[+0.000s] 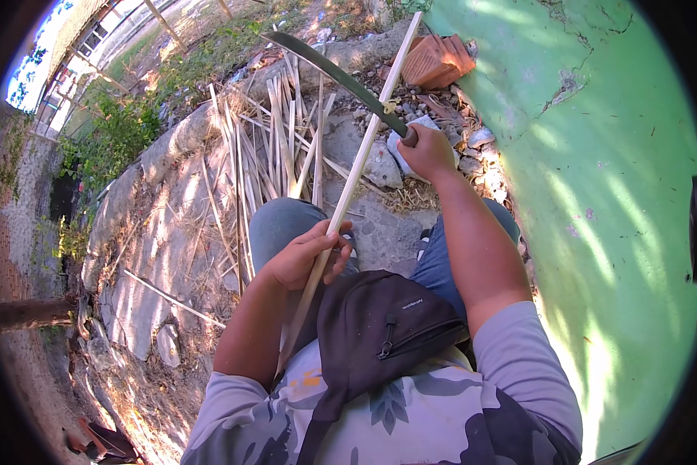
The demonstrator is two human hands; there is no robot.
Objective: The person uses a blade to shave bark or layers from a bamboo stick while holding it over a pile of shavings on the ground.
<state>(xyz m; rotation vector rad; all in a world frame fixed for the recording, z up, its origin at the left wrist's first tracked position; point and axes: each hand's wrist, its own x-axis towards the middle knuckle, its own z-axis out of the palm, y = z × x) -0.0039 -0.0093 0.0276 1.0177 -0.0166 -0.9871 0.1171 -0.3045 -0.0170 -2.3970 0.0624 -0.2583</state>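
Observation:
My left hand [309, 254] is closed around a long, pale split-bamboo strip [356, 169], which slants from beside my waist up to the far right of my knees. My right hand [428, 152] grips the handle of a machete [340, 75]. Its dark, curved blade points up and to the left and crosses the strip, with a small yellowish bit, perhaps a shaving, at the crossing. Whether the blade cuts into the strip I cannot tell. Beyond my left knee lies a heap of similar pale strips [275, 147].
A green painted wall [596, 155] rises close on my right. Reddish bricks [439, 62] and rubble [383, 164] lie beside it. A low stone edge [182, 139] and green plants [120, 128] are at the left. One loose strip [174, 298] lies on the ground.

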